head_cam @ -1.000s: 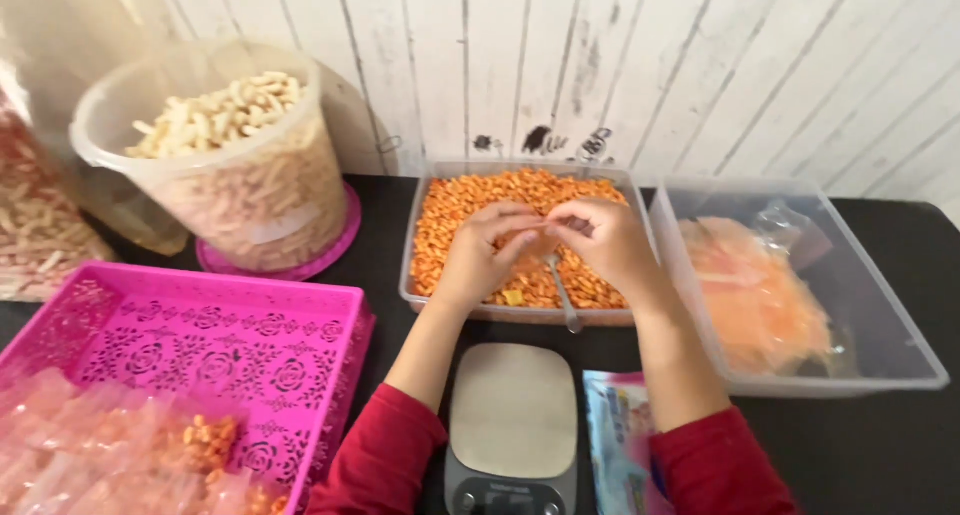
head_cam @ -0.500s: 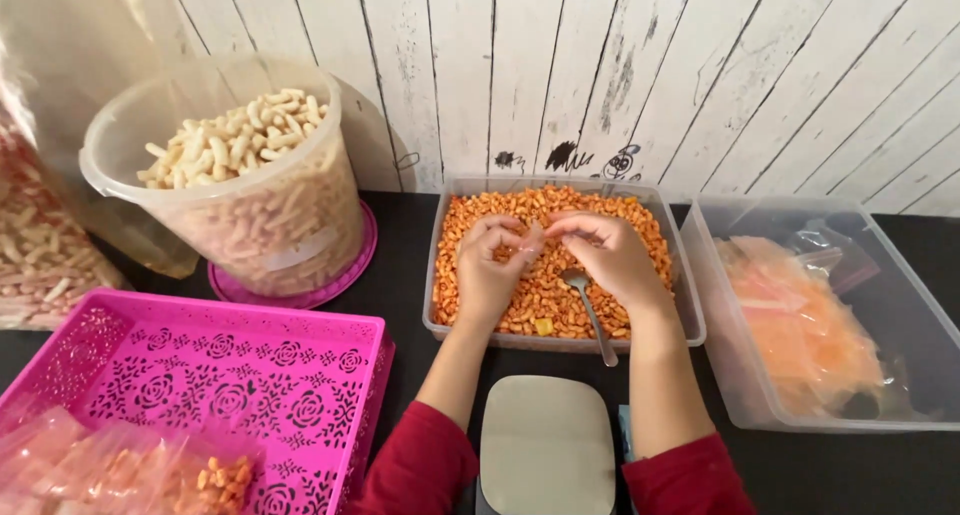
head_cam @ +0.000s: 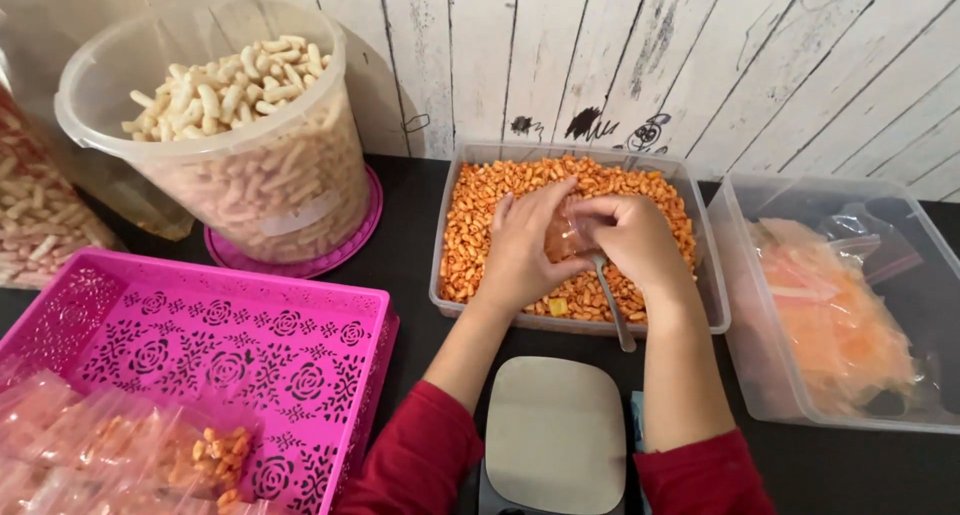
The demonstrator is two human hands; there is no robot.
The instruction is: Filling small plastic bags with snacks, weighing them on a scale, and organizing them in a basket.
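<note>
A clear rectangular tub point(head_cam: 712, 305) full of small orange snack pieces point(head_cam: 480, 215) sits in the middle of the dark table. Both hands are over it. My left hand point(head_cam: 525, 245) and my right hand point(head_cam: 635, 240) together pinch a small clear plastic bag point(head_cam: 562, 237) between them. A metal spoon point(head_cam: 612, 305) lies in the tub under my right hand, its handle sticking out over the near rim. A small kitchen scale point(head_cam: 555, 430) with a grey platform stands just in front of the tub, between my red-sleeved forearms.
A round clear bucket of pale puffed sticks point(head_cam: 235, 135) stands on a pink lid at back left. A pink lattice basket point(head_cam: 220, 345) at left holds filled small bags point(head_cam: 120, 455). A clear tub of bags point(head_cam: 840, 305) sits at right. A white plank wall is behind.
The camera has moved closer and lower toward the orange snack tub. My hands stay together over it, now closed more tightly around the small bag.
</note>
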